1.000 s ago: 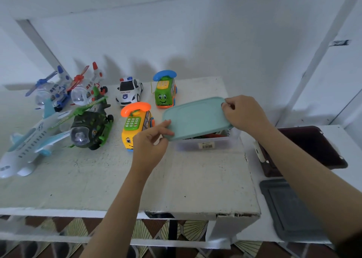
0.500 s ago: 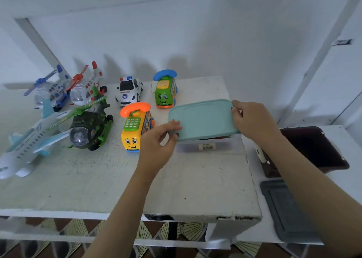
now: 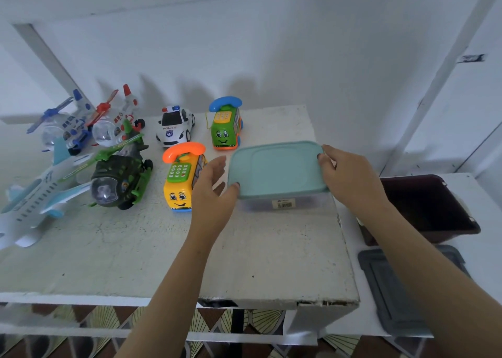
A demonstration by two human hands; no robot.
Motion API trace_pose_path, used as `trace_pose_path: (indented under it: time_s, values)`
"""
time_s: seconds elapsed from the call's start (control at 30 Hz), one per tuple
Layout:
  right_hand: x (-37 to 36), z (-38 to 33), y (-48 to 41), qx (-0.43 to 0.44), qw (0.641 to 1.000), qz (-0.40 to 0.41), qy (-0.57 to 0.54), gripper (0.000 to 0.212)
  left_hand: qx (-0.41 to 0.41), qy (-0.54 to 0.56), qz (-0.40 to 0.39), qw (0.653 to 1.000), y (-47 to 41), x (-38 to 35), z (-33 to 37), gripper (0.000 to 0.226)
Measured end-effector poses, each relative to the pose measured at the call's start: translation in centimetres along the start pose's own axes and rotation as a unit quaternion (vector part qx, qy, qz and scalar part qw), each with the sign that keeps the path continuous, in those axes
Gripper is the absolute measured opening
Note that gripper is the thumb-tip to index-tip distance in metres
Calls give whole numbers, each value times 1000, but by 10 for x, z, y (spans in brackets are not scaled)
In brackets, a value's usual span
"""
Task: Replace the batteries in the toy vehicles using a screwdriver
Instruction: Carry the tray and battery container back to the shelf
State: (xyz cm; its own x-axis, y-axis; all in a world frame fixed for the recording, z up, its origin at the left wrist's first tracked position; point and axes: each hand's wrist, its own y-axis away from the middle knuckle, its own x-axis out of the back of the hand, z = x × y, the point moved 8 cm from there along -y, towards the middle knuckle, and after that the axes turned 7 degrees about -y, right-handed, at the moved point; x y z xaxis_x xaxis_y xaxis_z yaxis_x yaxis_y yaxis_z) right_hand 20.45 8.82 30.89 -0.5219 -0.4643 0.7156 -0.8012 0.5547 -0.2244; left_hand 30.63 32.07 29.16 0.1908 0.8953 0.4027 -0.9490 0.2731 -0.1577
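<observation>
A teal lid [image 3: 277, 167] lies flat on a clear plastic box [image 3: 307, 204] at the right of the white table [image 3: 163, 249]. My right hand [image 3: 347, 175] grips the lid's right edge with curled fingers. My left hand [image 3: 212, 192] is at the lid's front left corner, thumb touching it, the other fingers spread and off the lid. Toy vehicles stand to the left: a yellow phone car [image 3: 179, 186], a green phone car [image 3: 225, 129], a police car [image 3: 175, 126] and a green helicopter [image 3: 119, 181]. No screwdriver or battery shows.
A white airplane [image 3: 32, 200] and two small helicopters, blue [image 3: 68, 129] and red [image 3: 114, 126], fill the table's left side. On a lower white surface to the right sit a dark red tray [image 3: 429, 205] and a grey lid [image 3: 391, 289].
The teal lid, held tilted above the box before, has come down flat onto it and shifted right. My left fingers have let go of its edge and spread.
</observation>
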Motion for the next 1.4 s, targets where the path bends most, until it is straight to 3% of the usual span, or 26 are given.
trace_pose_path:
  time_s: [0.13, 0.23, 0.37, 0.6, 0.77, 1.07, 1.17, 1.23, 1.4]
  values:
    - [-5, 12, 3, -75, 997, -18, 9, 50, 114, -71, 6, 991, -17, -6, -11, 24]
    - [-9, 13, 6, -93, 995, -36, 18, 59, 108, -162, -2, 981, -30, -12, -11, 31]
    - [-16, 21, 10, -115, 989, -76, -54, 59, 105, -236, -16, 966, -36, -18, -13, 51]
    - [-13, 25, 10, -78, 987, -16, -143, 55, 111, -273, -18, 955, -34, -23, -12, 51]
    - [-15, 28, 8, -89, 983, -26, -161, 53, 87, -294, -54, 950, -40, -28, -14, 43]
    - [-16, 26, 9, -96, 976, -30, -194, 53, 68, -261, -14, 963, -31, -21, -3, 35]
    - [-18, 28, 6, -116, 981, -72, -138, 54, 67, -269, -32, 960, -36, -21, -5, 40]
    - [-15, 27, 3, -115, 989, -57, -76, 52, 47, -308, -35, 950, -36, -22, -1, 42]
    - [-3, -5, -2, -15, 999, 2, -32, 47, -61, -366, 14, 929, -30, -21, 20, 40]
